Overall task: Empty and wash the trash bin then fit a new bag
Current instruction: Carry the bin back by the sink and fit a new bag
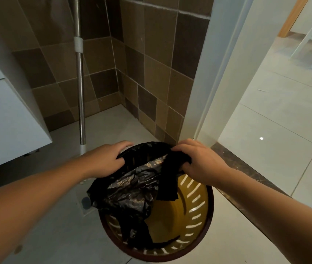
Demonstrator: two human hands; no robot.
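Note:
A round yellow slotted trash bin with a dark brown rim stands on the floor directly below me. A crumpled black plastic bag lies across its far and left side, partly draped over the rim and partly hanging inside. My left hand grips the bag's edge at the far left of the rim. At the far right of the rim my right hand pinches a fold of the bag, and a loose strip hangs from it into the bin. The bin's bare yellow bottom shows on the right.
A metal mop handle leans in the brown-tiled corner behind the bin. A white cabinet juts out at the left. A white door frame and a dark stone threshold at the right lead to a bright tiled room.

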